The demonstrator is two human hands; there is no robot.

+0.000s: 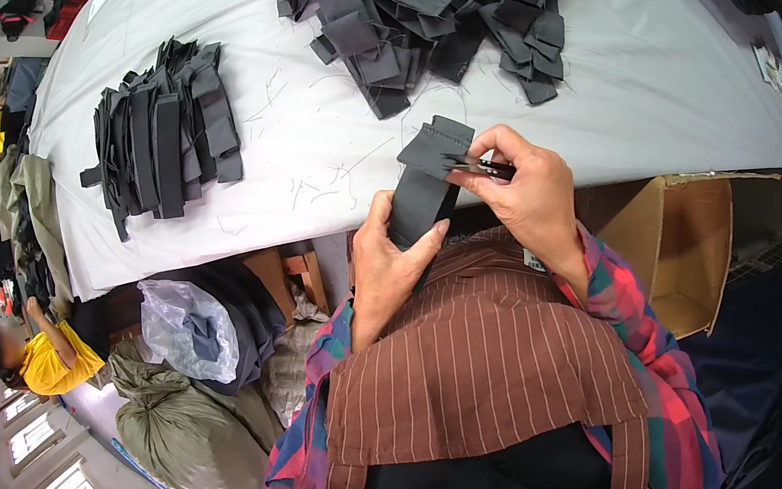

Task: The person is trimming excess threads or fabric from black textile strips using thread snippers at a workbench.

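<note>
A dark grey strip of fabric (421,196) is held near the table's front edge, its lower end between the thumb and fingers of my left hand (392,263). My right hand (531,190) is closed around small dark thread snips (488,168), whose blades lie across the strip just under its folded upper end. Loose threads (324,184) lie on the white cloth left of the strip. Beyond my hands, a large jumbled heap of similar dark strips (385,16) spreads over the far side. To the left, more strips stand in a neater stack (166,125).
A white-covered table (328,124) spans the work area. Below its right edge stands an open cardboard box (688,254). At the lower left are a clear plastic bag (191,331) and olive fabric bundles (192,427). A person in yellow (60,359) is farther left.
</note>
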